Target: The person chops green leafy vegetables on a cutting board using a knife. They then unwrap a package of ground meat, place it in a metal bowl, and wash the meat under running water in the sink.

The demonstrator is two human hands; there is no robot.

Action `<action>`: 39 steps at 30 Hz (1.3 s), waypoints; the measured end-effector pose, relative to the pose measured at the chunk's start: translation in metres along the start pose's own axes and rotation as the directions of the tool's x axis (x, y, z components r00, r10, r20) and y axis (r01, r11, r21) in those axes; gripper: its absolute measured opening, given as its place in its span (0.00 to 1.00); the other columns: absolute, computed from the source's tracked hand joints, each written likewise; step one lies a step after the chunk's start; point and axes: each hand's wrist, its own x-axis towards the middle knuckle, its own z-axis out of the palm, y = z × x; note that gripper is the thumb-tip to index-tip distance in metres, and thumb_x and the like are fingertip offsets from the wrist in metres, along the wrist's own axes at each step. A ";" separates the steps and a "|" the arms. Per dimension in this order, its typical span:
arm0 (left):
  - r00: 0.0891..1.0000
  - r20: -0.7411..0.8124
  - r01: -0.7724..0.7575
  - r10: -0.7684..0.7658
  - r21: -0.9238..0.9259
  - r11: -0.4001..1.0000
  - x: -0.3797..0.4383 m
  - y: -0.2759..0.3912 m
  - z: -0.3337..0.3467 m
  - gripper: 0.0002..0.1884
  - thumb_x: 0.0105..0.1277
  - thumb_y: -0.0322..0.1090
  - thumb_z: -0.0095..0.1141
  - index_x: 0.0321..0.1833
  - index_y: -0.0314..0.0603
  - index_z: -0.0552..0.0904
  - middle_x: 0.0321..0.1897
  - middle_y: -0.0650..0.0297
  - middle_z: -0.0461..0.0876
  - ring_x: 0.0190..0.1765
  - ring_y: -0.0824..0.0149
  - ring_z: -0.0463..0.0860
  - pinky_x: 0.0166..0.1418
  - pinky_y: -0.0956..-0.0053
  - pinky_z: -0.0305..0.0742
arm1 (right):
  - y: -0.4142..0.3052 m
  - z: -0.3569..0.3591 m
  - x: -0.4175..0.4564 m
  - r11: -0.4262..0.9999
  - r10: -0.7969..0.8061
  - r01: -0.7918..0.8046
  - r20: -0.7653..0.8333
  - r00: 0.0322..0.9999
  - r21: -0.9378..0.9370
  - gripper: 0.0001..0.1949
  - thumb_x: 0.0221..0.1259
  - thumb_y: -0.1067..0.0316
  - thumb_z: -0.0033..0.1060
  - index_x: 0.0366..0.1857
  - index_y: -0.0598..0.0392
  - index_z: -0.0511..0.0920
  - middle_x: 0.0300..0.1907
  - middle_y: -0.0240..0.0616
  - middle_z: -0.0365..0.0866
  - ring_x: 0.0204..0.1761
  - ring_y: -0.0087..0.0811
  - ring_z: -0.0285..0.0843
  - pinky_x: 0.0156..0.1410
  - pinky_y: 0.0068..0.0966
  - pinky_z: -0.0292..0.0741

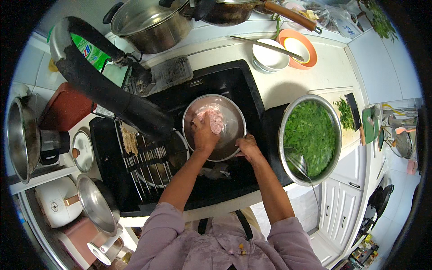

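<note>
A stainless steel bowl is held over the black sink, with pale pink chopped raw meat inside it. My left hand reaches into the bowl, its spread fingers touching the meat's left side. The fingertips are partly hidden against the meat. At the bowl's lower right, my right hand grips the rim. Just left of the bowl, a metal rack spans the sink, and the black faucet arches above it.
On the right, a large metal basin holds chopped greens in water and a wire skimmer. Beyond it, a knife lies beside chopped herbs on a cutting board. White bowls with chopsticks and lidded pots stand behind.
</note>
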 end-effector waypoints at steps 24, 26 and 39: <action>0.934 -0.355 -0.117 -0.040 -0.409 0.905 -0.055 0.002 -0.099 0.27 0.77 0.39 0.48 0.74 0.32 0.65 0.74 0.42 0.63 0.77 0.43 0.61 0.77 0.55 0.59 | -0.006 0.016 -0.101 0.931 -0.221 0.249 -0.130 0.967 0.268 0.20 0.60 0.79 0.50 0.57 0.75 0.70 0.51 0.59 0.81 0.43 0.46 0.88 0.37 0.36 0.91; 0.950 -0.295 -0.017 -0.105 -0.382 0.924 -0.049 0.004 -0.096 0.35 0.77 0.48 0.49 0.78 0.30 0.58 0.78 0.41 0.56 0.80 0.42 0.54 0.80 0.53 0.52 | -0.006 0.019 -0.109 0.903 -0.282 0.312 -0.140 0.949 0.296 0.21 0.59 0.80 0.49 0.58 0.74 0.70 0.52 0.58 0.80 0.43 0.45 0.88 0.37 0.34 0.91; 0.944 -0.328 -0.102 -0.010 -0.325 0.940 -0.043 0.043 -0.096 0.54 0.69 0.64 0.54 0.80 0.25 0.45 0.80 0.36 0.44 0.82 0.39 0.43 0.82 0.50 0.40 | -0.008 0.024 -0.150 0.840 -0.477 0.519 -0.237 0.846 0.160 0.24 0.66 0.78 0.47 0.67 0.61 0.63 0.57 0.49 0.77 0.47 0.39 0.85 0.33 0.28 0.89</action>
